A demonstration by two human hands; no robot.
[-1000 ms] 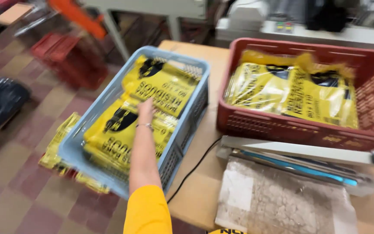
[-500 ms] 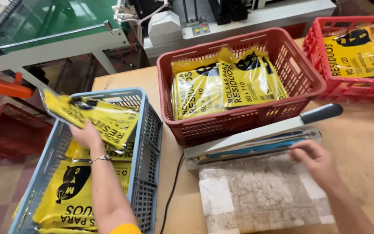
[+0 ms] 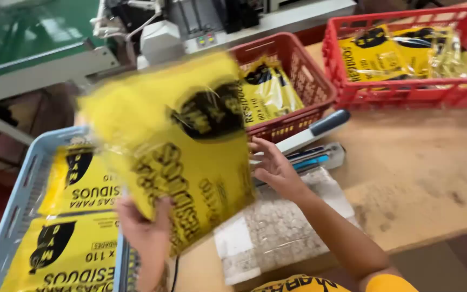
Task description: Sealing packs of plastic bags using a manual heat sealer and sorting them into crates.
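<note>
Half a second back, was just coming out of the light blue crate (image 3: 12,205) in the left hand (image 3: 144,227); now up in the air, swung over the crate's right rim and half over the table (image 3: 422,178). So: yellow printed bag pack (image 3: 174,151) lifted clear of the crate, blurred from the motion, on its way toward the heat sealer (image 3: 309,143) just right of the crate, by the look of it.

Left hand clamped on the pack's bottom edge, fingers curled up over the front. Right hand (image 3: 274,167) moved off the marbled pad (image 3: 277,227) and now up at the pack's right edge, fingers spread, touching or nearly so — can't quite tell, nothing gripped though.

Still two more yellow packs lying flat in the crate. Beyond the sealer, dark red basket (image 3: 298,70) with more packs, and further right a bright red crate (image 3: 406,92) with the same.
</note>
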